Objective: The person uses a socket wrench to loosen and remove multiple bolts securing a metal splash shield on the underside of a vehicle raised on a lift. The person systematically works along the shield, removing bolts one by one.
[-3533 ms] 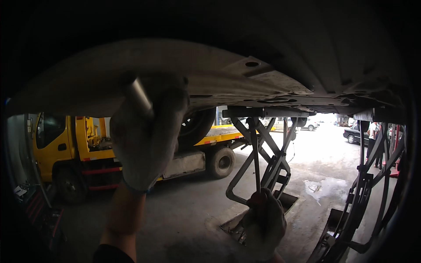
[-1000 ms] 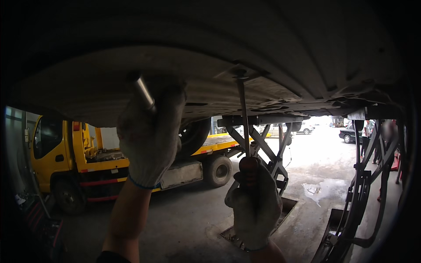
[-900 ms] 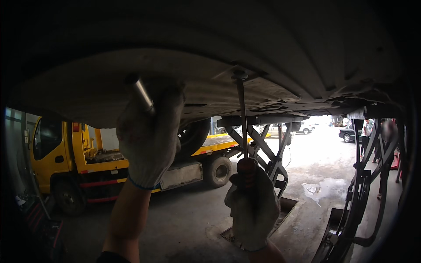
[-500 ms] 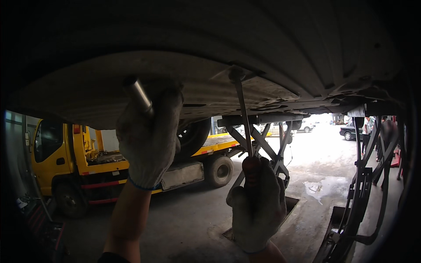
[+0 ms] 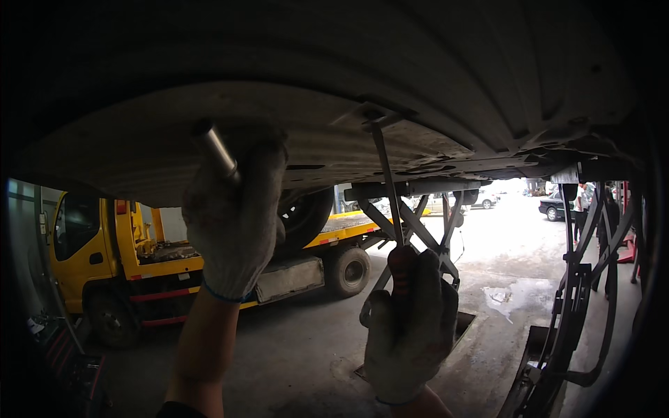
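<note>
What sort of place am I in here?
Most likely a vehicle repair workshop: a vehicle's underbody overhead, a scissor lift beneath it, and a yellow flatbed truck alongside.

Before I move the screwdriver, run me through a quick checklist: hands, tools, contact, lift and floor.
1. Right hand gripping the red-handled screwdriver: ok.
2. Left hand gripping the shiny metal cylinder: ok.
3. Both hands gloved: ok.
4. Screwdriver tip touching the underbody panel: cannot tell; too dark.
5. Scissor lift locked: cannot tell.
6. Concrete floor dry: not ok; a wet-looking patch shows.
</note>
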Tool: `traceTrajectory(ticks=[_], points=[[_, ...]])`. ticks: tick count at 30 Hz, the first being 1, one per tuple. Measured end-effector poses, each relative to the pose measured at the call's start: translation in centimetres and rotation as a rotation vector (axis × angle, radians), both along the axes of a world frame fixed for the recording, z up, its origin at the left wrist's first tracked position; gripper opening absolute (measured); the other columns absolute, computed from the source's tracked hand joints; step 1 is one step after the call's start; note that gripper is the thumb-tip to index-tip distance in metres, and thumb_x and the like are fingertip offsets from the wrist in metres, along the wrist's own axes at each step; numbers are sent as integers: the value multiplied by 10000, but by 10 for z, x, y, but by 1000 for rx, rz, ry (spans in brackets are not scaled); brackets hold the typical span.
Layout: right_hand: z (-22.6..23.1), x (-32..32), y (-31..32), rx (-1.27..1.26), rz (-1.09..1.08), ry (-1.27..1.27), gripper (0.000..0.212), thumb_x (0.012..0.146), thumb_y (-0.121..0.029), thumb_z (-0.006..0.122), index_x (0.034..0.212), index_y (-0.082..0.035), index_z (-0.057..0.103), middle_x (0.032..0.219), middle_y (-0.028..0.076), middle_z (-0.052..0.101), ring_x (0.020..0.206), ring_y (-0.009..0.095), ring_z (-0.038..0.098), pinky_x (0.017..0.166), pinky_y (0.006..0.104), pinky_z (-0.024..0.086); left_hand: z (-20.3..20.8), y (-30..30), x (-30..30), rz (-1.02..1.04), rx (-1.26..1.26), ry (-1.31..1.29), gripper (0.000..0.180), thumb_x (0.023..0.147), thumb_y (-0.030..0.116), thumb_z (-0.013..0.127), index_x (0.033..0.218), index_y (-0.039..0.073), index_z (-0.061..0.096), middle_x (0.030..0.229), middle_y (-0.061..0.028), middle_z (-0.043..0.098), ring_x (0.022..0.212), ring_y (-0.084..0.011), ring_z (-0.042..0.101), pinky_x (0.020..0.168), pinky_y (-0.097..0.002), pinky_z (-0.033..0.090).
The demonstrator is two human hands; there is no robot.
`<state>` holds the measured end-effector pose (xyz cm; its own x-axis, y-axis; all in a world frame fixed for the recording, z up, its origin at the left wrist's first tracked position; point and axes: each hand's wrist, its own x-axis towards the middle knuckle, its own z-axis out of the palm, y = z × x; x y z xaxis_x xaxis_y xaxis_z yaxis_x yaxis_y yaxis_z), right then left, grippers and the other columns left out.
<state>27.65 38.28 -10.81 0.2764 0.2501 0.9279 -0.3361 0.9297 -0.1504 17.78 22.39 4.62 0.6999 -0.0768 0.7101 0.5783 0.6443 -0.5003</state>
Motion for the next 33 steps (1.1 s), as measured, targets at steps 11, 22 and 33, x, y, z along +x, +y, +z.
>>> traceTrajectory(ticks=[11,22,33], points=[[1,13,-15,59,111,-36,597,1017,-289,592,1445,100,446,1188,178,690,1006,281,657,835,390,565,0,7,19,389,103,215,170,939,141,727,1092,92,673,679,2,591,519,-47,561,403,-195,407],[6,20,-19,81,180,-13,613,1006,-221,627,1481,100,410,1215,201,684,1055,325,650,876,397,565,12,29,41,163,-36,54,61,900,84,738,927,138,726,625,13,552,505,-64,550,400,-187,400],[10,33,-39,-4,178,-63,568,946,-131,646,1467,12,470,1126,180,672,987,305,648,804,394,580,11,24,52,-15,-194,-277,103,948,196,704,928,94,707,586,-11,588,468,-87,562,402,-244,407]])
